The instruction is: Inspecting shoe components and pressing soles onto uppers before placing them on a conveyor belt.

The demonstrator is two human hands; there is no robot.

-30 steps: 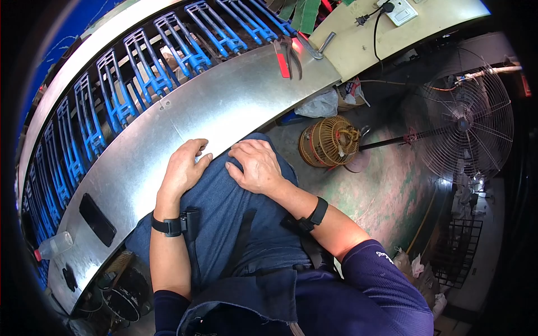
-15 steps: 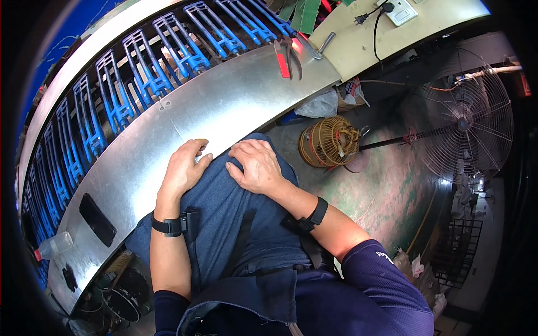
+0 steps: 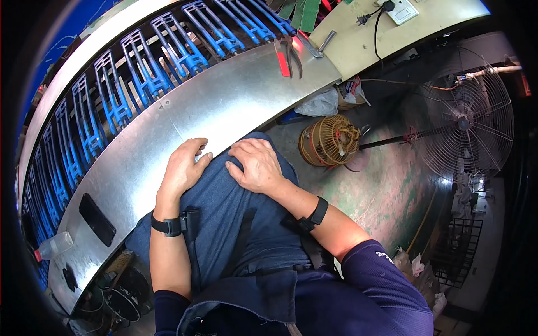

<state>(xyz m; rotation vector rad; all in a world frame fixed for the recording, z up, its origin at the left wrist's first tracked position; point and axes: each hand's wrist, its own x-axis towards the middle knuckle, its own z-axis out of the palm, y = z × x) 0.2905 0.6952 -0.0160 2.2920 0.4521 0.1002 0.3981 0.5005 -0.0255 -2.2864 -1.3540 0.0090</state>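
My left hand (image 3: 185, 167) rests at the near edge of the shiny metal bench (image 3: 218, 98), beside my knee. Its fingers bend loosely, the thumb stands apart, and nothing is in it. On the dark blue cloth over my knee (image 3: 216, 210) lies my right hand (image 3: 256, 167), fingers spread a little and thumb apart, also holding nothing. Beyond the bench runs a curved row of blue two-legged metal frames (image 3: 145, 73), several side by side; neither hand touches them.
A phone (image 3: 97, 219) and a clear bottle (image 3: 54, 245) lie at the bench's left. Pliers (image 3: 293, 60) and a hammer (image 3: 322, 47) sit at its far right. Right of my knee, a round cage-like basket (image 3: 322, 143) stands on the floor near a large fan (image 3: 464, 120).
The row of blue frames has shifted slightly to the left. My hands have stayed in the same place.
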